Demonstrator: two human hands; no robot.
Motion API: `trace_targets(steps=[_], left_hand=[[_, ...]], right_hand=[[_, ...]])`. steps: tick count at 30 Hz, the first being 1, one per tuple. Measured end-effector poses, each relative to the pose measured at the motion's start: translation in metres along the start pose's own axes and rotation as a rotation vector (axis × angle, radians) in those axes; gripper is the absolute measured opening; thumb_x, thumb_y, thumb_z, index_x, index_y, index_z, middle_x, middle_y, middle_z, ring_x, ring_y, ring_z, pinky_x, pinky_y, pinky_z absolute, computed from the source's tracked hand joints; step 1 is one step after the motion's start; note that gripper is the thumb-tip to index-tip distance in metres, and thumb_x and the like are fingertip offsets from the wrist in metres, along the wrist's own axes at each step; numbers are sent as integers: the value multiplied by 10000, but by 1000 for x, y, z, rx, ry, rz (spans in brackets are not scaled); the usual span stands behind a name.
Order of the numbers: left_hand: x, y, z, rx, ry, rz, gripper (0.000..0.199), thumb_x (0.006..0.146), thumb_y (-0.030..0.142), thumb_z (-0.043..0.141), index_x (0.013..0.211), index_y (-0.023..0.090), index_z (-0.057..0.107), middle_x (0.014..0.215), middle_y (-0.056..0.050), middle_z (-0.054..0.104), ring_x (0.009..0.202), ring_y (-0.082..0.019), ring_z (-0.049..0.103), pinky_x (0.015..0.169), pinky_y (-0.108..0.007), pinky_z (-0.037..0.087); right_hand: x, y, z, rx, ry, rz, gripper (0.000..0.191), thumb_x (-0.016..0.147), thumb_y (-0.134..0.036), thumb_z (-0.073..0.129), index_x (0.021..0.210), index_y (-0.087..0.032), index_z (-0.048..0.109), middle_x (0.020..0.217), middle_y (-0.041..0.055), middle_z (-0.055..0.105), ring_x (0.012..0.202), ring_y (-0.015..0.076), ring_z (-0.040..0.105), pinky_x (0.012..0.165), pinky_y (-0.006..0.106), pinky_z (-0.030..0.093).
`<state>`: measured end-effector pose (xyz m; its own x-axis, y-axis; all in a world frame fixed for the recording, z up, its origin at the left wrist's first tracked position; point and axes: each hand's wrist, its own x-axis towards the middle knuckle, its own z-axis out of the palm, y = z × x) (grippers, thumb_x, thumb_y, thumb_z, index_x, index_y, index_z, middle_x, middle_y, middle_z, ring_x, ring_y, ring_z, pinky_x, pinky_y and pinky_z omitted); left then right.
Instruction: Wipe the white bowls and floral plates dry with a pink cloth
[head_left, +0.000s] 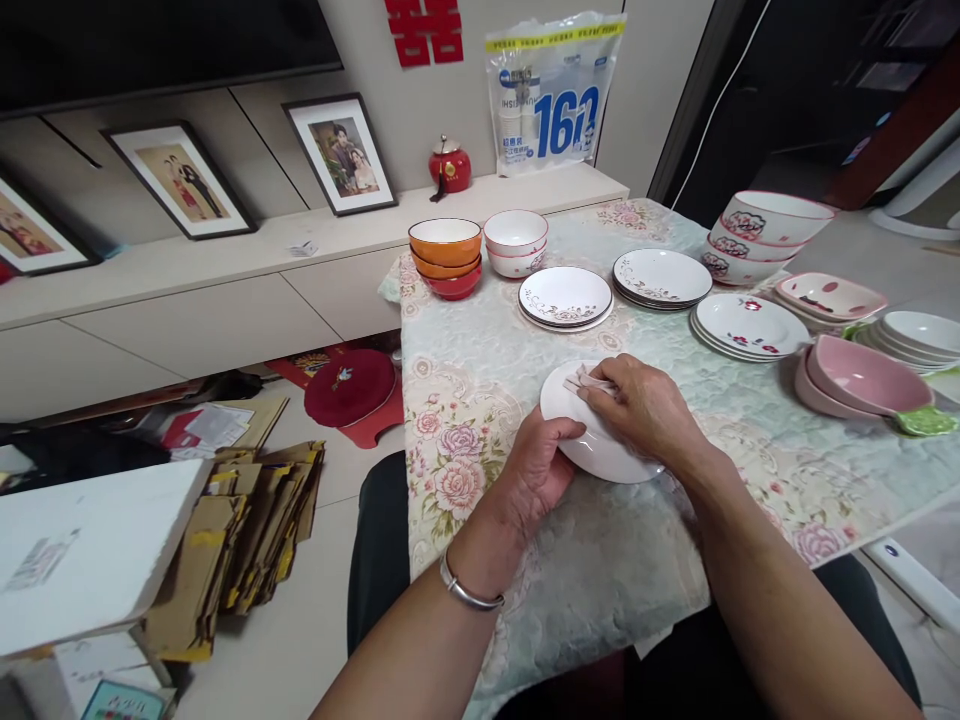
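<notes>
Just above the near part of the table, a white plate (600, 445) is tilted between my hands. My left hand (541, 455) grips its left rim, with the thumb on the upper face and the other fingers underneath. A crumpled pale cloth or tissue (586, 383) is bunched under the fingers of my right hand (645, 405), pressed to the plate's far side. Beyond the plate lie a stack of floral plates (566, 295), a second stack of dark-rimmed plates (661, 275) and a stack of red-flowered plates (750, 325).
Orange and red bowls (446, 245) and white bowls (516, 240) are stacked at the back left of the flowered tablecloth (465, 380). Large patterned bowls (765, 235) and pink bowls (862, 378) stand on the right. Flattened cardboard (225, 550) and a red stool (351, 388) are left of the table.
</notes>
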<state>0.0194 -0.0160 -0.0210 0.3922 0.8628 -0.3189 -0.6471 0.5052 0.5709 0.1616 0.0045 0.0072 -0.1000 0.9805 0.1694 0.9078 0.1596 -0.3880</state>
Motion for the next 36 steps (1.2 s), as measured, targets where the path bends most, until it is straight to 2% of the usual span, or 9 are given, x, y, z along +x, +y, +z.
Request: trace_targets(steps=[10,16,22,29,36], left_hand=[[-1,1,1,-15,-1,-13,630,542,46,616,1159,171,641,1048,-73,716,1057,-288,597,910,-382,425],[0,1,2,-13,7,-7,606,537,52,618,1131,165,652,1025,-73,717,1048,-282,598,918,-375,417],[1,1,0,-13,-3,2,607,537,54,614,1131,172,654,1054,-71,712,1045,-274,599,910,-366,421],[-1,1,2,-14,-1,-8,624,527,56,611,1141,160,651,1066,-83,715,1051,-295,597,907,-389,428],[0,2,2,-11,14,-14,622,528,51,616,1140,159,650,1013,-78,722,1039,-293,607,900,-384,433]], right_hand=[[-1,1,-5,40,-45,-3,185,885,-355,543,911,-201,642,931,48,658,797,183,595,684,272,380],[0,2,-3,-31,6,41,212,897,-349,513,896,-175,634,925,79,652,798,200,588,682,288,373],[-1,-2,-3,-4,-21,-17,206,892,-347,521,922,-180,639,896,61,644,762,184,575,679,282,374],[0,0,-2,-99,23,83,191,895,-322,496,873,-175,616,884,76,629,748,194,566,656,292,353],[-2,-3,-11,-47,-83,-5,194,893,-346,511,850,-184,609,839,53,631,732,179,561,638,276,342]])
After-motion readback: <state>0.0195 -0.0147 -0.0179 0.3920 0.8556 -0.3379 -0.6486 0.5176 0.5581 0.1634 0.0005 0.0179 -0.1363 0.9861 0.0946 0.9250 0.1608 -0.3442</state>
